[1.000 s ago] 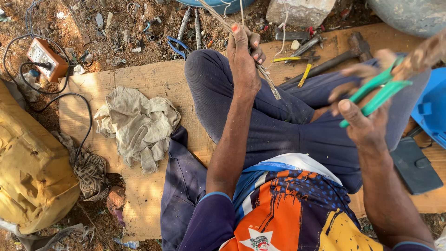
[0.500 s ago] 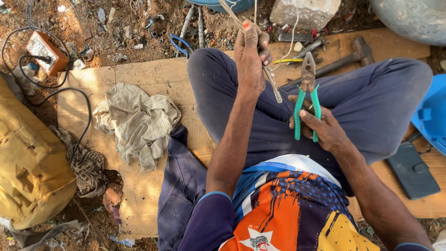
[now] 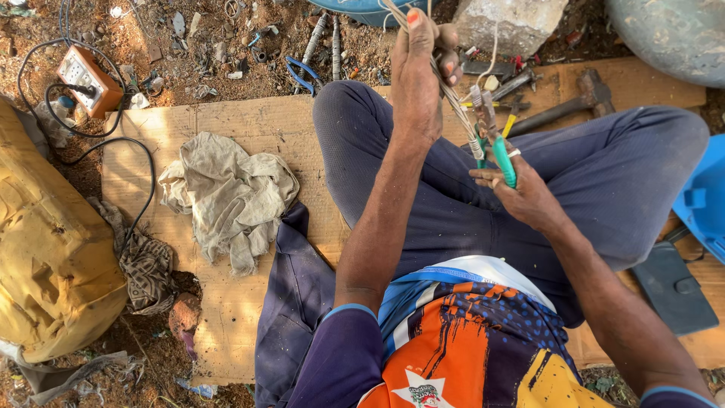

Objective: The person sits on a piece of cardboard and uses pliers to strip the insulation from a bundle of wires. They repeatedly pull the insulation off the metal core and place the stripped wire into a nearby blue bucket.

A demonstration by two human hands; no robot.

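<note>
My left hand (image 3: 418,72) is raised over my left knee, closed around a bundle of thin pale wires (image 3: 453,102) that runs down toward my right hand. My right hand (image 3: 521,193) grips green-handled pliers (image 3: 495,143), whose jaws point up and touch the wires near their lower end. I sit with bent legs in dark blue trousers (image 3: 604,174) on a sheet of cardboard (image 3: 249,125).
A crumpled beige rag (image 3: 226,196) lies on the cardboard to the left. An orange socket box (image 3: 89,79) with black cable, a yellow sack (image 3: 45,257), a hammer (image 3: 574,102), blue pliers (image 3: 302,72), a stone block (image 3: 510,23), a blue box (image 3: 702,200) and a dark wallet (image 3: 672,287) surround me.
My right hand has brought the green pliers in from the right to the wires held by my left hand, which stayed raised.
</note>
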